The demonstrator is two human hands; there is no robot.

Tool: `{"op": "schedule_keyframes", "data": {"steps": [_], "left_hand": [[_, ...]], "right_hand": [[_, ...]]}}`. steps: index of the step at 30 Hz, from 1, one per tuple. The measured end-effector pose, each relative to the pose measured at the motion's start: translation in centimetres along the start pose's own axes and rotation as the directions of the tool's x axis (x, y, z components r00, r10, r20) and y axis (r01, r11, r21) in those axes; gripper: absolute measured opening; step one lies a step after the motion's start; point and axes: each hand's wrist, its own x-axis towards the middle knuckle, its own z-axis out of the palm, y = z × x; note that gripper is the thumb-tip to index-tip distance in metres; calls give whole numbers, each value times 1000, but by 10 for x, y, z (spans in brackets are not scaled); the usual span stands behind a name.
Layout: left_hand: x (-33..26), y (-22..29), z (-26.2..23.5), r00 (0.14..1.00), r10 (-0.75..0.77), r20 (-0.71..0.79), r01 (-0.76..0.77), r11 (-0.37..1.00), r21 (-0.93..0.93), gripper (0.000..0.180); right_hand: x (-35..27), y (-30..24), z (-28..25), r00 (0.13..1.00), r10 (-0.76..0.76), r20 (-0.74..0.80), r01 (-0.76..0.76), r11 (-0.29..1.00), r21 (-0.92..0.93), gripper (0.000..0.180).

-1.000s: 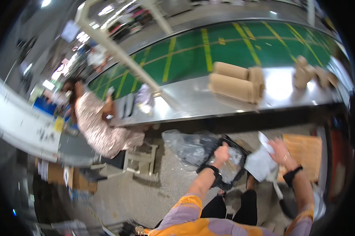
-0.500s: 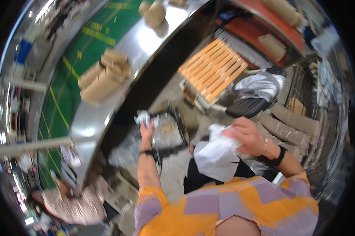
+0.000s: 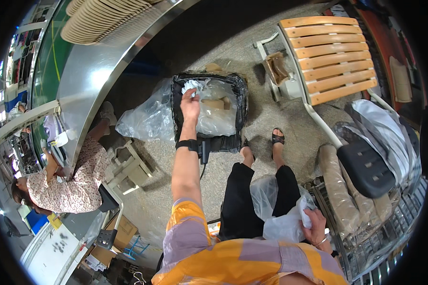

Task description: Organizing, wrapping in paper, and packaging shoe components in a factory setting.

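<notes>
My left hand (image 3: pixel 190 108) reaches out over a black-lined bin (image 3: pixel 243 104) on the floor. Its fingers are closed on a crumpled white wad (image 3: pixel 191 86), paper or thin plastic, at the bin's far left corner. Inside the bin lie clear plastic film (image 3: pixel 214 122) and a brown piece of cardboard (image 3: pixel 217 103). Close to my lap, my right hand (image 3: pixel 314 225) grips a thin white plastic bag (image 3: pixel 284 228), loosely bunched. Part of the bag hangs over my thighs.
A clear plastic sheet (image 3: pixel 147 116) spills left of the bin. A metal table (image 3: pixel 93 78) carries stacked brown trays (image 3: pixel 104 21). To the right stand a wood-slatted chair (image 3: pixel 330 57) and plastic-wrapped brown bundles (image 3: pixel 339 190). Another person (image 3: pixel 66 190) sits at the left.
The view has turned, bringing the bin nearer the middle. My right hand has lowered toward my lap with the white bag. My left hand still holds the white wad over the bin.
</notes>
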Motion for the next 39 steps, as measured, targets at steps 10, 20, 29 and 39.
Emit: {"op": "schedule_keyframes", "data": {"steps": [10,20,29,39], "left_hand": [[59,-45,37,931,229,-283,-77,884,460,21],[32,-49,1,977,29,-210,-45,997,-70,28],[20,-3,2,915,-192,-356,136,975,-177,14],[-6,-4,17,912,-383,-146,217,753,-621,27]], "right_hand": [[18,19,46,939,344,-22,-339,933,124,32],[30,15,46,954,287,-83,-266,943,198,34],[30,16,42,949,293,-119,-265,942,204,33],[13,24,48,918,377,-123,-345,912,221,36]]}}
